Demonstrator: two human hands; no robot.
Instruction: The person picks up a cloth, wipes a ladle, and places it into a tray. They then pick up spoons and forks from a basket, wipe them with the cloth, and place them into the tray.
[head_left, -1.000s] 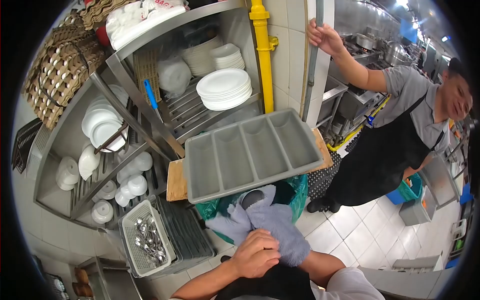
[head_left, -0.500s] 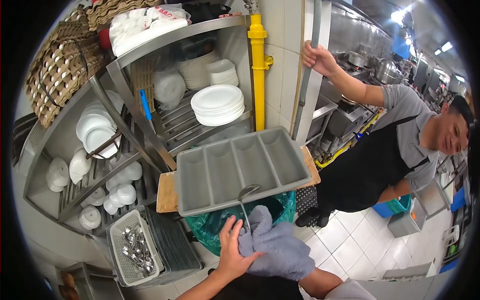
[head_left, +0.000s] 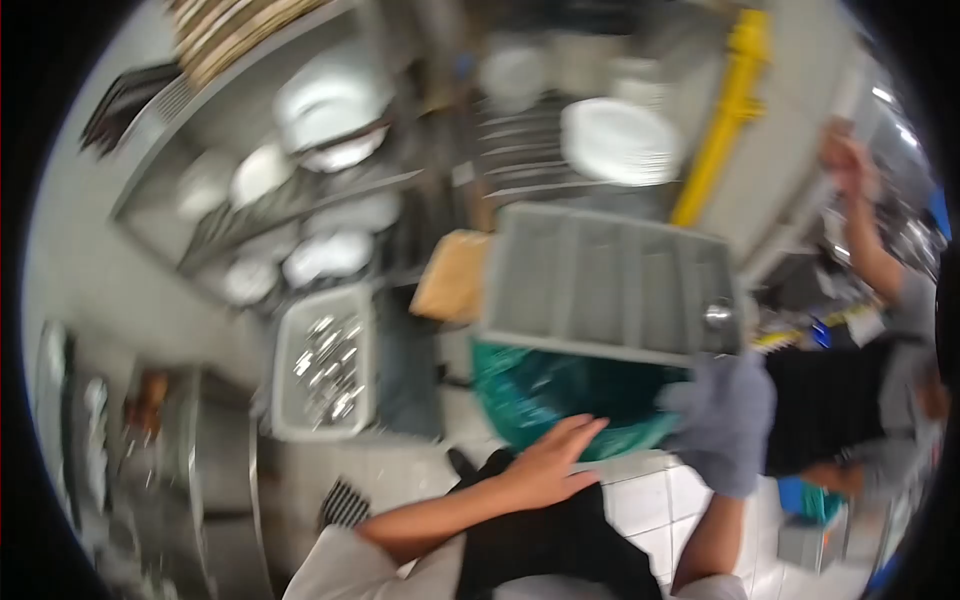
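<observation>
My left hand (head_left: 555,465) is empty, its fingers stretched out and apart in front of the green-lined bin (head_left: 505,400). On the right, a grey cloth (head_left: 725,415) covers my right hand (head_left: 726,500), which grips it; the fingers are hidden beneath. Just beyond the cloth, the shiny bowl of a spoon (head_left: 717,314) shows over the rightmost compartment of the grey cutlery tray (head_left: 585,343). The spoon's handle is lost in the cloth and blur. The tray lies across the bin's top, its other compartments bare.
A white basket of cutlery (head_left: 283,400) stands at left on dark stacked crates (head_left: 408,385). A wooden board (head_left: 452,277) sticks out under the tray. Racks behind hold white plates (head_left: 618,140) and bowls (head_left: 328,257). A person in a black apron (head_left: 820,410) stands close on the right.
The view has swung left and blurred. My hands have parted: the left has come off the cloth, while the right has carried cloth and spoon to the tray's right end.
</observation>
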